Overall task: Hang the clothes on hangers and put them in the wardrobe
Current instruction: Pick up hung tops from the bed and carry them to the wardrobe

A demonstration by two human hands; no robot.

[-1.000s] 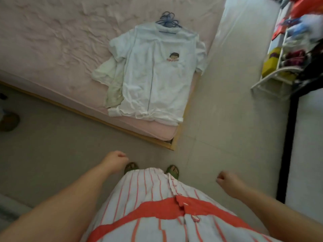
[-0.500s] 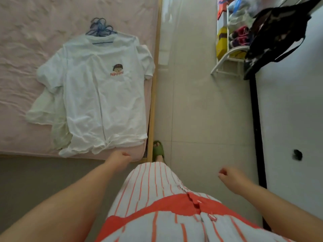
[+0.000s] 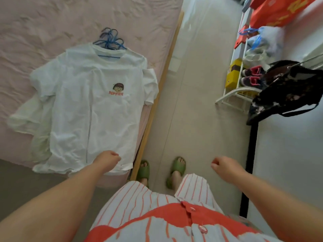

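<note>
White shirt (image 3: pixel 94 109) lies on bed (image 3: pixel 35 32), just ahead of left hand (image 3: pixel 107 158). Soft, light, limp; take it at the shoulders by hangers (image 3: pixel 110 41). Both hands loosely curled, empty, right hand (image 3: pixel 222 165) well apart.

One camera only, worn on my head, wide-angle, facing forward and steeply down. My torso fills the bottom centre of the frame, close to the lens; my feet stand at lower centre. The bed (image 3: pixel 52 23) occupies the upper left, the floor (image 3: pixel 197 84) runs up the middle, shelving (image 3: pixel 232 95) sits upper right, farther off.
</note>
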